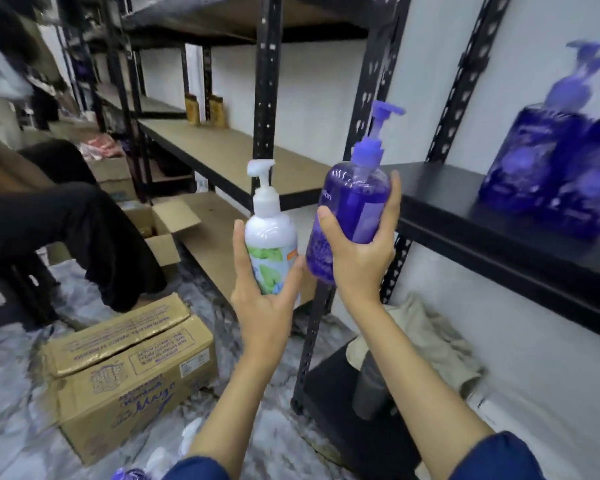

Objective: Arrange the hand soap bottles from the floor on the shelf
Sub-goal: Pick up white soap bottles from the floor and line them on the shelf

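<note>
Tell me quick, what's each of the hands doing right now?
Left hand: holding the white pump bottle, fingers wrapped round it.
Right hand: holding the purple pump bottle, raised near the black shelf.

Two bare forearms reach up from the six o'clock edge of the view. Each ends in a dark navy blue sleeve, the left sleeve (201, 469) and right sleeve (499, 459) pushed back near the elbow. No rings, watch or gloves show on the left hand (262, 299) or right hand (357, 254).

Even indoor light; edges warp, purple shelf bottles (548, 157) motion-blurred.
</note>
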